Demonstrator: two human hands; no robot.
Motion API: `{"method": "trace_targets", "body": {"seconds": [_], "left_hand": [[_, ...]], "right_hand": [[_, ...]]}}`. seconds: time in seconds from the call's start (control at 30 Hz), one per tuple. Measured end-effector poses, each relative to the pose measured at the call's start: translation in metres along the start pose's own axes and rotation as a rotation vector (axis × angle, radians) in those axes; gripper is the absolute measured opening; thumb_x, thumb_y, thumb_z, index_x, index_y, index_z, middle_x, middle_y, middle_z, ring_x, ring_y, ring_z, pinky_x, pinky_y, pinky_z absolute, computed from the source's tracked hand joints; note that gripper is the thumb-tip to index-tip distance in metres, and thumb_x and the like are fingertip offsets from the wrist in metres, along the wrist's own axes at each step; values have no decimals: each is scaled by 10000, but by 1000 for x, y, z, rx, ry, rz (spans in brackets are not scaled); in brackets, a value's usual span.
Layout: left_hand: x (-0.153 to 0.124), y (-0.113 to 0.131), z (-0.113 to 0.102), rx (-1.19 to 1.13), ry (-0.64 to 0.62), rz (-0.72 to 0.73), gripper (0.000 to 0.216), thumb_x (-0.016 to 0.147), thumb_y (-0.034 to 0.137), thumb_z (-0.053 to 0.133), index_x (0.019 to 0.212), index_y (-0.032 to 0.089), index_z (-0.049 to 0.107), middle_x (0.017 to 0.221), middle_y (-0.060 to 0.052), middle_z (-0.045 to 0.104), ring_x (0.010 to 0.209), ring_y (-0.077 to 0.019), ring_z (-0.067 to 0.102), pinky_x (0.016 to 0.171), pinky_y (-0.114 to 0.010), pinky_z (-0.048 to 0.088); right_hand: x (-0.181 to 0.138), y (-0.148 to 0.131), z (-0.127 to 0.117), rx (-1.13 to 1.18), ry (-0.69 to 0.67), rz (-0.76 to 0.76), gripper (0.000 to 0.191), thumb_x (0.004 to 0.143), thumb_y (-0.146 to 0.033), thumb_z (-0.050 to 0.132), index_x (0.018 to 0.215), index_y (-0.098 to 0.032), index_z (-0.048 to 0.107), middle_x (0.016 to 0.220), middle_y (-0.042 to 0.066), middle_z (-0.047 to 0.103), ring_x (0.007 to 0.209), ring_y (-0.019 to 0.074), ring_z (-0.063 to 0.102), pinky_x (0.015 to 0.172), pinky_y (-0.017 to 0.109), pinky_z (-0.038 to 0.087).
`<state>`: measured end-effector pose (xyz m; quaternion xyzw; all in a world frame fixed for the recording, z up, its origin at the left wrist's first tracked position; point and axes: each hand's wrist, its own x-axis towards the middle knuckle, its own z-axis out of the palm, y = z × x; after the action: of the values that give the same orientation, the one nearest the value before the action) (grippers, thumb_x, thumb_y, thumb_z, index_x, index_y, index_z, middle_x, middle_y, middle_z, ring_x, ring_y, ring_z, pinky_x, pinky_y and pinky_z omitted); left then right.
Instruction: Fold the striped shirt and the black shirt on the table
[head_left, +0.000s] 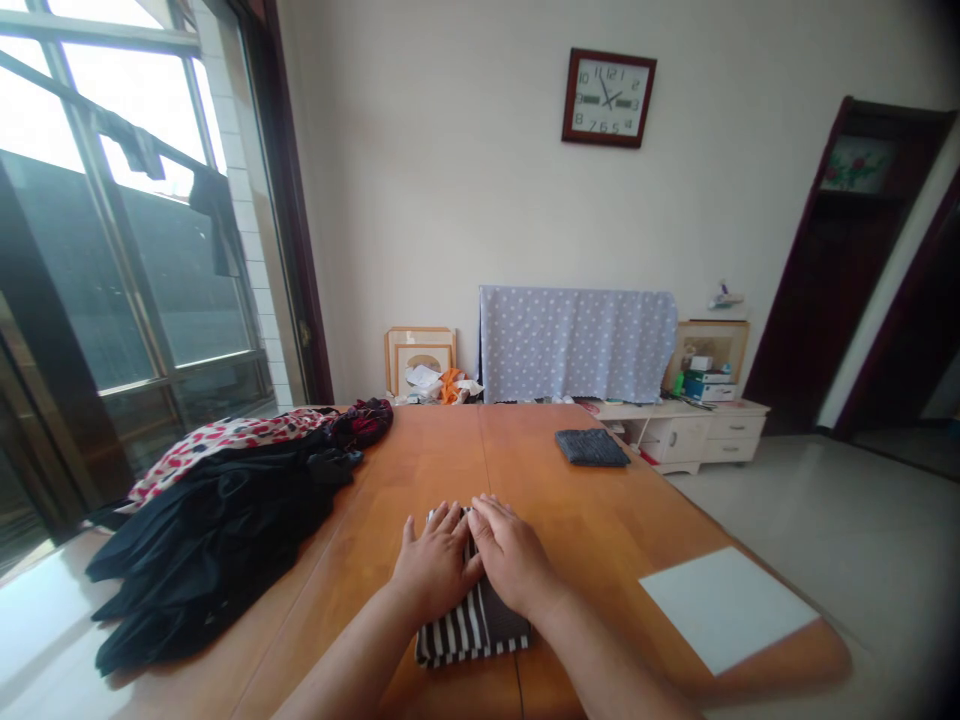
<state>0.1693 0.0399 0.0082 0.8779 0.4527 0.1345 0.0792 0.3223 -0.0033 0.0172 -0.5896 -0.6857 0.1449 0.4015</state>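
Note:
A folded black-and-white striped garment (459, 632) with a dark grey part lies on the wooden table in front of me. My left hand (435, 560) rests flat on its upper left, fingers spread. Beside it, my right hand (510, 550) lies over the upper right part, fingers stretched forward and close together, its thumb side near the left fingers. Both palms face down on the cloth and hide much of it. Farther back on the right sits a folded dark grey cloth (592, 447).
Black clothes (217, 540) and a red-and-white patterned cloth (225, 445) are heaped on the left of the wooden table (570, 560). A white sheet (727, 608) lies near its right edge. A dotted cloth (577, 345) covers something on the low cabinet (720, 440) behind.

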Motion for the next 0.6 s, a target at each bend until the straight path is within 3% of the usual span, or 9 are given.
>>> {"method": "trace_targets", "body": {"seconds": [0.17, 0.3, 0.6], "left_hand": [[0, 0, 0, 9, -12, -11, 711, 846, 657, 449, 1473, 323, 430, 1586, -100, 325, 1485, -379, 176, 1111, -713, 150], [1, -1, 2, -7, -11, -15, 680, 865, 630, 424, 1473, 324, 431, 1577, -96, 347, 1484, -365, 191, 1113, -691, 195], [-1, -5, 6, -66, 19, 1, 681, 882, 645, 425, 1471, 304, 436, 1577, -89, 351, 1486, -340, 200, 1135, -583, 284]], "right_hand": [[14, 21, 21, -128, -200, 147, 691, 984, -619, 210, 1445, -187, 490, 1552, 122, 372, 1473, 289, 255, 1198, 525, 145], [10, 30, 23, -120, -211, 182, 745, 951, -692, 187, 1480, -231, 439, 1590, 82, 299, 1498, 285, 172, 1204, 528, 97], [7, 27, 21, -106, -197, 195, 691, 970, -659, 189, 1472, -261, 446, 1577, 65, 337, 1502, 256, 161, 1204, 524, 71]]}}
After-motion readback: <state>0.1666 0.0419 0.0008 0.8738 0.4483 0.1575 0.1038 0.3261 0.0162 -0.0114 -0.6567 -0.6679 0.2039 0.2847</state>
